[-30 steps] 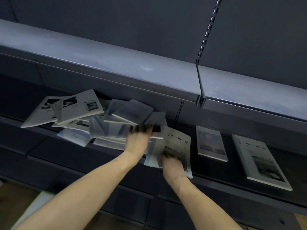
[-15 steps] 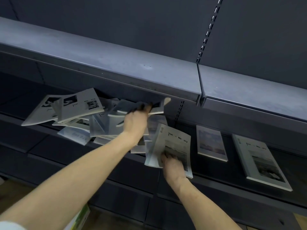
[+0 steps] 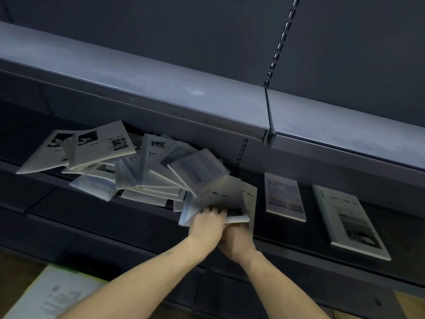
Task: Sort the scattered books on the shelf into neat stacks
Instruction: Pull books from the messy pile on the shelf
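Paper covers, grey-white, lie mostly unsorted: the pile point(image 3: 119, 166) at left of the shelf point(image 3: 391, 226) is a loose fan, approx. all of the work is left. You hold two books point(image 3: 220, 203) at the shelf's front edge, just right of the pile. Your left hand point(image 3: 207, 223) curls its fingers over the top one; your right hand point(image 3: 236, 238) grips from below, but its fingers are hidden. Right side: a small book point(image 3: 284, 196) & a big book point(image 3: 349, 222) lie single, flat, apart. No neat stack yet, I judge.
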Motion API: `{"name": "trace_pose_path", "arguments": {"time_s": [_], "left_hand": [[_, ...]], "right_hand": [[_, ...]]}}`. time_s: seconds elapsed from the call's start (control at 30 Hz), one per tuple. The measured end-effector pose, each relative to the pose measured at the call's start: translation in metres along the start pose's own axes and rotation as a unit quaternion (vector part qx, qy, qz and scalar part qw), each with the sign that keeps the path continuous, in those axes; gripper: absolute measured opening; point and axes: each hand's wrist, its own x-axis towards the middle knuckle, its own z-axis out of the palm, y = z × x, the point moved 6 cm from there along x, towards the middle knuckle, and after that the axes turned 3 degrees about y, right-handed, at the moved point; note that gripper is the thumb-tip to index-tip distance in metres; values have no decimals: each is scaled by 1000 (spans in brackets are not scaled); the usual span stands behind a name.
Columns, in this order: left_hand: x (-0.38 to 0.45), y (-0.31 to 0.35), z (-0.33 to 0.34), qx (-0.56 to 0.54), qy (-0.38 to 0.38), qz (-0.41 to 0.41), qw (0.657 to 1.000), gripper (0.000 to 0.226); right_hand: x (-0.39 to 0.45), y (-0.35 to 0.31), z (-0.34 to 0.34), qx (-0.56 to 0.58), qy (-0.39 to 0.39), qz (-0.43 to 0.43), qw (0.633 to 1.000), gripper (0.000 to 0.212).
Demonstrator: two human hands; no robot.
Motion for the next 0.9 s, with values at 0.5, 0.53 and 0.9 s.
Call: {"name": "trace_pose_path", "arguments": {"time_s": [0.5, 0.53, 0.9], "left_hand": [[34, -19, 4, -14, -96, -1, 995, 82], [40, -22, -1, -9, -65, -13, 998, 73], [92, -7, 25, 51, -79, 46, 995, 63]], "right_hand": [[-24, 34, -18, -4, 171, -15, 985, 101], [-21, 31, -14, -19, 156, -34, 987, 95], [-10, 18, -7, -78, 101, 1, 992, 90]]}}
